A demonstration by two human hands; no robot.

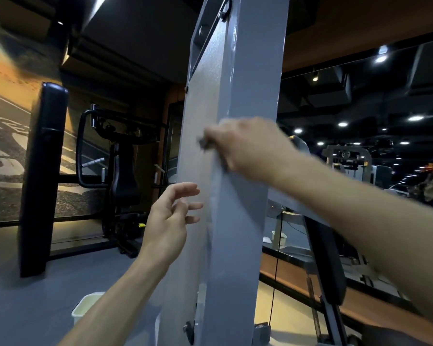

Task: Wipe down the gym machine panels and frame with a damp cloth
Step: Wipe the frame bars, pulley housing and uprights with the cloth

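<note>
Right hand (248, 148) gripping grey cloth (216, 171) on frame (250, 96) edge, left hand (170, 221) loose-fingered beside panel (198, 121).

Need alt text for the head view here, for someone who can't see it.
A person's right hand grips a grey cloth against the upright grey frame of a gym machine, while the left hand hovers open by the adjoining side panel. A pale bucket stands on the floor below, with a black weight machine in the dim gym behind.

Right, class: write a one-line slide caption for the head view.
Right hand wipes a grey cloth on the grey machine panel; left hand hovers open.
</note>
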